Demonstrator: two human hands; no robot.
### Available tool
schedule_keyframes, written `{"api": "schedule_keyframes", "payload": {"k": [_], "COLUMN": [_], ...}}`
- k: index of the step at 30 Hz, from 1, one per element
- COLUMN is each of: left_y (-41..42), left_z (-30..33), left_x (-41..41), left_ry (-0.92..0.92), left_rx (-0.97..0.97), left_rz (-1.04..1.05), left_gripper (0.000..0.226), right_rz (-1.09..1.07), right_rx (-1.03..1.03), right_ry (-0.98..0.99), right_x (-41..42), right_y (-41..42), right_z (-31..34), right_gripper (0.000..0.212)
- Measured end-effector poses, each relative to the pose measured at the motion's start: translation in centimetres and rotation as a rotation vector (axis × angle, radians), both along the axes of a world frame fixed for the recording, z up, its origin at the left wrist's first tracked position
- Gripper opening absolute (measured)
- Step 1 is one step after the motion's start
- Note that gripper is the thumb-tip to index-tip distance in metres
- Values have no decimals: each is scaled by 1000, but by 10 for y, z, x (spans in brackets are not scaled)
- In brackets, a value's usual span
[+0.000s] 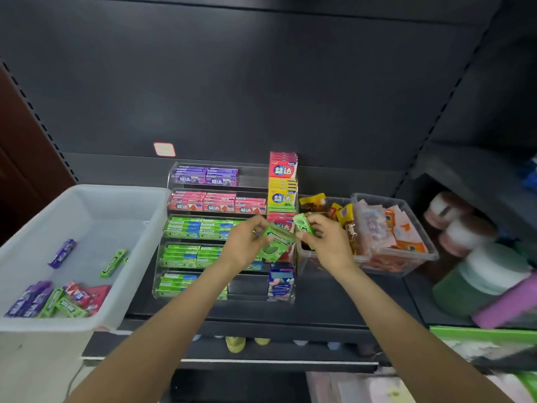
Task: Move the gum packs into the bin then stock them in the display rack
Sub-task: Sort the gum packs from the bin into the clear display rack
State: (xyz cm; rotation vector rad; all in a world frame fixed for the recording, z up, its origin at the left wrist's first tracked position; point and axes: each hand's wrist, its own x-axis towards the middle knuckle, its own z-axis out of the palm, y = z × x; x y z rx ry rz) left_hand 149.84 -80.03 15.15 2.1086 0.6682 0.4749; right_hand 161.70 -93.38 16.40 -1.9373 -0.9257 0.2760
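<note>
Clear rack (174,175) shows purple, red and green rows; white bin (122,199); blurred, perhaps orange snack packets (406,237).

Left of the left hand (247,242), green gum packs (193,234) in the rack read "DOUBLEMINT". Above the right hand (325,239), the red box (282,167) and yellow box (282,194) read "益达", as do the purple packs (205,179).

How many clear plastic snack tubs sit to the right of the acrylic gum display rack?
2: a nearer clear plastic tub beside the rack, partly behind the right hand, and a larger clear plastic tub further right.

head cam | forward-down | close over display rack (215,228) | single view
</note>
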Motion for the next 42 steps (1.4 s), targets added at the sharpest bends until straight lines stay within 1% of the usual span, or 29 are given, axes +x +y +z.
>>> {"api": "schedule_keyframes", "payload": {"k": [2,6,10,12,18,21,25,29,32,35,38,42], "left_y": [2,1,0,-2,-5,-1,0,-1,1,5,12,25], "left_z": [-7,-25,-32,-32,-37,-43,-45,-43,-44,-45,-41,-36], "left_x": [-1,2,9,12,20,21,19,17,15,10,2,-21], "left_ry": [6,45,42,30,58,41,44,43,55,69,65,39], "left_rx": [7,59,-34,-90,-137,-147,-117,-148,-225,-276,-241,-133], "left_rz": [78,150,218,220,187,182,149,164,175,163,127,155], "left_gripper": [15,17,14,16,15,24,8,10,4,7,9,9], "right_rz": [-6,-25,-19,-20,-19,-6,7,28,31,34,65,84], "right_rx": [-3,-57,-66,-64,-102,-107,-89,-98,-113,-117,-114,-106], "right_ry": [-32,-53,-47,-46,-60,-47,-17,27,23,29,47,59], "right_x": [6,16,17,17,19,21,19,12,8,5,3,-5], "right_y": [-3,-9,-13,-15,-15,-14,-14,-10,-7,-4,-1,3], "right_z": [-2,-14,-20,-22,-25,-24,-24,-25,-25,-23,-24,-24], "right_gripper": [15,16,17,17,23,25,26,29,30,31,34,37]}}
